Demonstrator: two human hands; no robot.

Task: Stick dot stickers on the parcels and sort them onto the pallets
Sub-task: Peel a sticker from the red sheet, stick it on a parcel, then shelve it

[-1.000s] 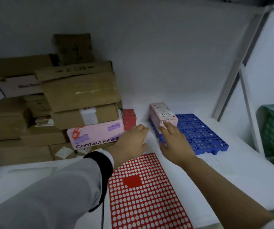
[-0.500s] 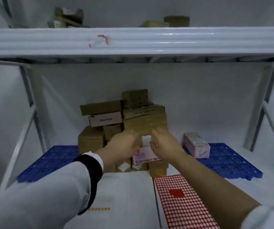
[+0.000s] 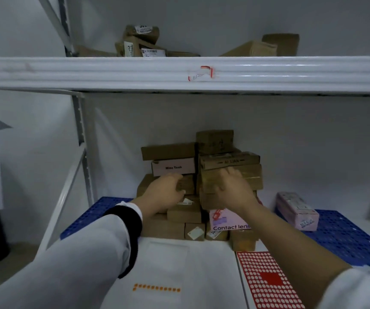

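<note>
A stack of brown parcels (image 3: 229,160) stands at the back of the lower shelf. My left hand (image 3: 165,194) curls round a small brown parcel (image 3: 188,185) in the stack's middle. My right hand (image 3: 232,190) holds the front of a larger taped brown parcel (image 3: 254,176), thumb near its left edge. A pink "Contact lens" box (image 3: 228,223) lies below that hand. One pink parcel (image 3: 297,210) rests on the right blue pallet (image 3: 346,237). The left blue pallet (image 3: 90,216) is partly hidden by my sleeve. A red dot-sticker sheet (image 3: 266,282) and a row of orange dots (image 3: 157,288) lie in front.
The upper shelf's white beam (image 3: 112,72) crosses just above the stack, with more brown parcels (image 3: 141,43) on it. A shelf upright (image 3: 82,152) stands on the left, another at the far right. The white shelf surface (image 3: 201,264) runs between the pallets.
My view has tilted up and pulled back. Both hands left the pink parcel on the right pallet, went to the brown stack, and have since climbed from the white-labelled box to higher parcels.
</note>
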